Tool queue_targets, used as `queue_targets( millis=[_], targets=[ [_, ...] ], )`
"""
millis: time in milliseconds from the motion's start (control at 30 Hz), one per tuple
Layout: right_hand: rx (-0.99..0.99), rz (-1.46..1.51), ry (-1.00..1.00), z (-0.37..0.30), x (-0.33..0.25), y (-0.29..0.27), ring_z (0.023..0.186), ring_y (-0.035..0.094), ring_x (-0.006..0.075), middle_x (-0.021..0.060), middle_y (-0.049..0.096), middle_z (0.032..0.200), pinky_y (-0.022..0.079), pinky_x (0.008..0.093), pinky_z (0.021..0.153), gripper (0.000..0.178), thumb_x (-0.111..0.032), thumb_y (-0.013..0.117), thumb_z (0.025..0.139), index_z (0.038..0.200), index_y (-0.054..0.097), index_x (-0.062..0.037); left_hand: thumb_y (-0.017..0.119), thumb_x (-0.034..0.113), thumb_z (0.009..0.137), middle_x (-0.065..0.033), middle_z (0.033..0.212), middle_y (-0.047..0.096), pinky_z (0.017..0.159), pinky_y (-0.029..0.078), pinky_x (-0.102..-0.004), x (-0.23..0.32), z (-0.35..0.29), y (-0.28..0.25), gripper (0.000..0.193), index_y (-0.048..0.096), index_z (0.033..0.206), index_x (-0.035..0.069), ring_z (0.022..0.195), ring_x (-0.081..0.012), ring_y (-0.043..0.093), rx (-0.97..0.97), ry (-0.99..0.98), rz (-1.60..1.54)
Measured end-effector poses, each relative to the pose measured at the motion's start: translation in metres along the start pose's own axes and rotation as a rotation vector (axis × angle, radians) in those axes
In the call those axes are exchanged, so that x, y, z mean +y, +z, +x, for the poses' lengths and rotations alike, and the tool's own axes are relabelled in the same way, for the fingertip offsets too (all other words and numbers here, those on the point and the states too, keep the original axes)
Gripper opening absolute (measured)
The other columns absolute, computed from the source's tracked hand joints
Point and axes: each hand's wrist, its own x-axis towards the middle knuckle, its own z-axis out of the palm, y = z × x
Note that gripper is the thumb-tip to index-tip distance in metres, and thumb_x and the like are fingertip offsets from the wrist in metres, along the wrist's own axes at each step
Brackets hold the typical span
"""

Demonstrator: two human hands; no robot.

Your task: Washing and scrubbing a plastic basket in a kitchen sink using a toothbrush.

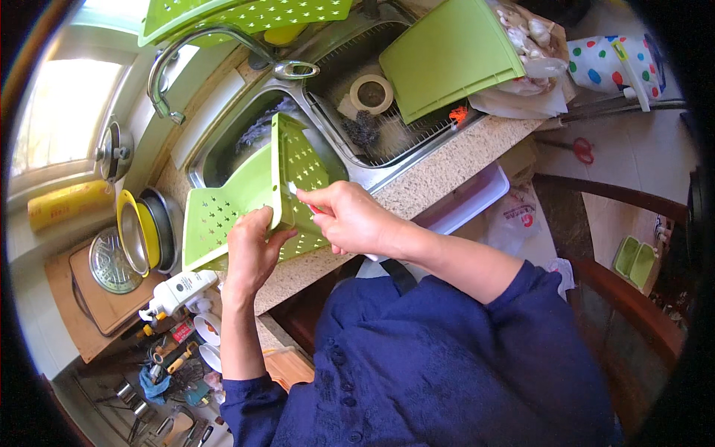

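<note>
A light green plastic rack (223,201) with star-shaped holes stands tilted over the near edge of the left sink basin. My left hand (252,249) is closed on its near upright edge, thumb and fingers pinching the rim. Closed around a thin red-and-white brush (316,209), like a toothbrush, is my right hand (354,216). The brush's white tip meets the upright panel of the rack, just beyond my left fingers. My palm hides most of the brush's handle. Water (261,127) lies in the basin behind the rack.
A curved chrome faucet (216,33) arches over the left basin. In the right basin (350,52) are a ring-shaped strainer and a dark scrubber; a green tray (450,59) leans over it. A white pump bottle (182,290) and pans (134,231) stand at left.
</note>
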Motion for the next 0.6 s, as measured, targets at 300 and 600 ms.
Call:
queue_targets(
  millis=[300, 600],
  targets=[
    [0.173, 0.085, 0.001, 0.103, 0.018, -0.022, 0.046, 0.053, 0.0095, 0.0058, 0.061, 0.064, 0.040, 0.0271, 0.040, 0.029, -0.007, 0.054, 0.091, 0.117, 0.064, 0.0022, 0.080, 0.014, 0.070, -0.0154, 0.067, 0.054, 0.061, 0.042, -0.0432, 0.004, 0.000, 0.003, 0.031, 0.052, 0.075, 0.002, 0.064, -0.0352, 0.053, 0.059, 0.115, 0.101],
    [0.057, 0.343, 0.054, 0.072, 0.023, -0.025, 0.041, 0.047, 0.0090, 0.0054, 0.057, 0.062, 0.035, 0.0257, 0.035, 0.032, 0.000, 0.047, 0.091, 0.119, 0.061, 0.0049, 0.081, 0.015, 0.070, -0.0170, 0.068, 0.054, 0.060, 0.042, -0.0422, -0.007, 0.007, 0.000, 0.035, 0.049, 0.074, 0.001, 0.065, -0.0363, 0.054, 0.001, 0.108, 0.119]
  ],
)
